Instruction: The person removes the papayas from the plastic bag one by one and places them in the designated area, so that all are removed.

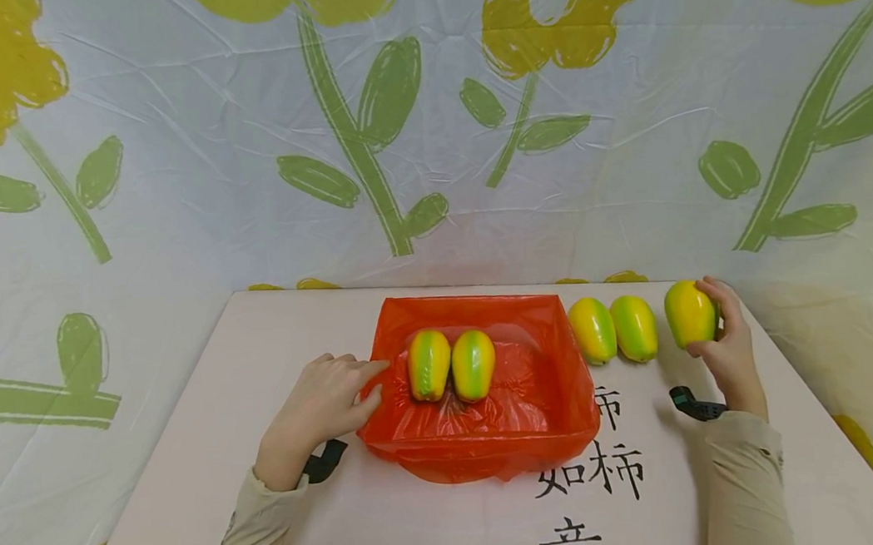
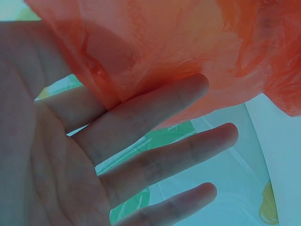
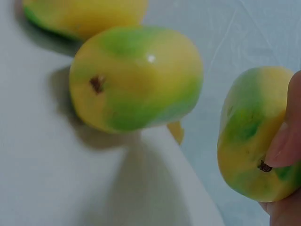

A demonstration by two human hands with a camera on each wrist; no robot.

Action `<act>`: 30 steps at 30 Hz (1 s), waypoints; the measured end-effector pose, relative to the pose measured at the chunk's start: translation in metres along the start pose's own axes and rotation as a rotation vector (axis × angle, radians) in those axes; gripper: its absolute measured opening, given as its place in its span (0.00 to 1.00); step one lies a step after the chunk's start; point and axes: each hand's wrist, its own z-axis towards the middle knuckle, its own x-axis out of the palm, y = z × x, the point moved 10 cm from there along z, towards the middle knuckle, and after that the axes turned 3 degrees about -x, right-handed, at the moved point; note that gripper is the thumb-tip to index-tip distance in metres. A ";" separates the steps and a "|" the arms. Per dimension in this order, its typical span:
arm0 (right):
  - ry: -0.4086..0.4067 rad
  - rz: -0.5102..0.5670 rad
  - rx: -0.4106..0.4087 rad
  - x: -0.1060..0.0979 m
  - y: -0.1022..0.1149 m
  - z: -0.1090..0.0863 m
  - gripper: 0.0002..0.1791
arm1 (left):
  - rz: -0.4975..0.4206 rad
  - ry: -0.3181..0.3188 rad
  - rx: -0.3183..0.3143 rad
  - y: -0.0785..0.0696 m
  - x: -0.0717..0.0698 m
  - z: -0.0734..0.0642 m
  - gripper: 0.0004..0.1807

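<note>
A red box-shaped container (image 1: 485,450), its sides of thin plastic, stands on the table. Two yellow-green papayas, a left one (image 1: 429,366) and a right one (image 1: 474,366), lie side by side in it. My left hand (image 1: 324,400) is at the container's left rim, fingers straight and spread. In the left wrist view, several fingers (image 2: 155,165) extend along the outside of the red plastic (image 2: 188,47). At the far right, my right hand (image 1: 734,354) grips another papaya (image 1: 689,314) between thumb and fingers. The right wrist view shows the thumb (image 3: 286,141) beside this papaya's brown stem end.
Two more papayas, a near one (image 1: 593,331) and another (image 1: 634,329), lie between the container and my right hand. Black characters (image 1: 591,473) mark the pale tabletop (image 1: 422,523). A flower-printed sheet (image 1: 212,153) hangs behind and around the table.
</note>
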 end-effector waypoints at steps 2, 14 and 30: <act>-0.007 0.006 0.013 0.000 -0.001 -0.003 0.57 | 0.001 0.000 0.002 0.000 0.000 0.000 0.18; 0.044 -0.044 0.109 0.007 -0.058 -0.003 0.58 | 0.009 0.002 0.000 0.001 0.001 0.000 0.19; 0.157 -0.027 0.141 0.016 -0.069 -0.008 0.54 | 0.004 -0.006 -0.001 0.001 -0.001 0.000 0.18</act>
